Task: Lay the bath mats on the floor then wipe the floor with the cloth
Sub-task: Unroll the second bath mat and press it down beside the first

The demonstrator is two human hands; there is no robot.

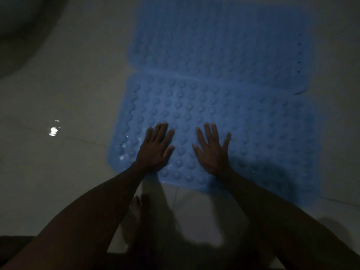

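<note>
Both forearms extended; left hand and right hand spread flat on near blue bath mat, apparently pressing suckers onto tiled floor. Far mat already laid.

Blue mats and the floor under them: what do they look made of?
The near mat and far mat look like soft rubber or PVC: rows of moulded round bumps, small holes near the edge, slight sheen. The floor looks like glazed tile: pale, with grout lines and a sharp bright reflection. The light is dim, so this is a best guess.
</note>
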